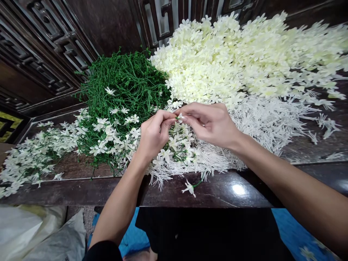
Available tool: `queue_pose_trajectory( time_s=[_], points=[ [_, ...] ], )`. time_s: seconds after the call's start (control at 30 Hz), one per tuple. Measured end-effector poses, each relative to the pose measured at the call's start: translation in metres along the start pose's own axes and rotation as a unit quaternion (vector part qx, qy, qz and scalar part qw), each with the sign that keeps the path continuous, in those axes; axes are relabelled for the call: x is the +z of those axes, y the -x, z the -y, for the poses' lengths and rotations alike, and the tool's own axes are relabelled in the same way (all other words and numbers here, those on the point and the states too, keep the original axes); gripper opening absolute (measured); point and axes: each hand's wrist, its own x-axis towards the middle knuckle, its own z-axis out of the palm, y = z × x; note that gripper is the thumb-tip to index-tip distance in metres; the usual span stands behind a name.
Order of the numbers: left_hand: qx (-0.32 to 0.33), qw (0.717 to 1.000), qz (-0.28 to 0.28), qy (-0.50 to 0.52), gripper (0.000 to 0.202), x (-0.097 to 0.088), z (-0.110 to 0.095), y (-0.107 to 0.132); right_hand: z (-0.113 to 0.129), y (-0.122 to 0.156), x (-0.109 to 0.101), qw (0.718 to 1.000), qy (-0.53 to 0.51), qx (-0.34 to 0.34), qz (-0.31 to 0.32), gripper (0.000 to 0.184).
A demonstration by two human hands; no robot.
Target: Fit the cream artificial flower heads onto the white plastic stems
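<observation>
Head view: left hand (154, 133) and right hand (213, 122), grips pinched together, hold a white flower (180, 117) crosswise, bloom rightward.

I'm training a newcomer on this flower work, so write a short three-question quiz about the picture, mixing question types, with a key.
1. True or false: the two hands are spread wide apart.
2. Multiple choice: the stem pile left of the creamy blossom heap is mainly
A) brown
B) green
C) blue
3. Short answer: what do the left hand and right hand hold between them?

Key:
1. False: they nearly meet, fingertip to fingertip.
2. B
3. A small white flower with a bit of green showing.
</observation>
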Motion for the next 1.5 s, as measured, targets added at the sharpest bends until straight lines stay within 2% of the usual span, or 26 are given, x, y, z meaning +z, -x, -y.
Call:
queue_pose_trajectory(
  time_s=[0.37,0.6,0.8,1.0,1.1,1.17,1.27,1.37,1.43,1.5],
  points=[
    [0.028,0.999,0.006,-0.025,0.014,-0.001,-0.001,0.0,-0.003,0.001,0.0,0.995,0.081,-0.057,0.005,0.024],
    [0.041,0.998,0.009,-0.041,0.015,-0.001,-0.002,0.0,0.004,0.001,-0.002,0.996,0.084,-0.014,0.039,0.027],
    [0.078,0.993,0.019,-0.09,0.018,-0.002,-0.002,-0.001,0.001,0.004,0.0,0.988,0.121,-0.092,0.008,0.027],
    [0.107,0.991,-0.002,-0.08,0.016,-0.001,0.0,-0.001,0.003,0.002,-0.003,0.987,0.151,-0.055,0.032,0.027],
    [0.078,0.995,0.011,-0.055,0.011,-0.006,0.002,-0.004,0.002,-0.001,-0.008,0.988,0.144,-0.054,0.017,0.02],
    [0.042,0.998,-0.001,-0.047,0.009,-0.013,0.005,-0.007,0.0,-0.004,-0.012,0.992,0.125,-0.022,0.009,0.015],
    [-0.025,0.997,-0.079,0.005,0.01,-0.025,0.011,-0.012,-0.004,-0.006,-0.018,0.993,0.106,0.048,-0.026,0.018],
    [-0.084,0.979,-0.161,0.087,0.013,-0.035,0.014,-0.016,-0.008,-0.007,-0.022,0.985,0.127,0.096,-0.067,0.02],
    [-0.119,0.967,-0.192,0.119,0.014,-0.04,0.014,-0.018,-0.011,-0.006,-0.021,0.982,0.143,0.107,-0.062,0.021],
    [-0.147,0.958,-0.195,0.147,0.013,-0.042,0.013,-0.02,-0.013,-0.006,-0.02,0.981,0.152,0.115,-0.035,0.022]
  ],
)
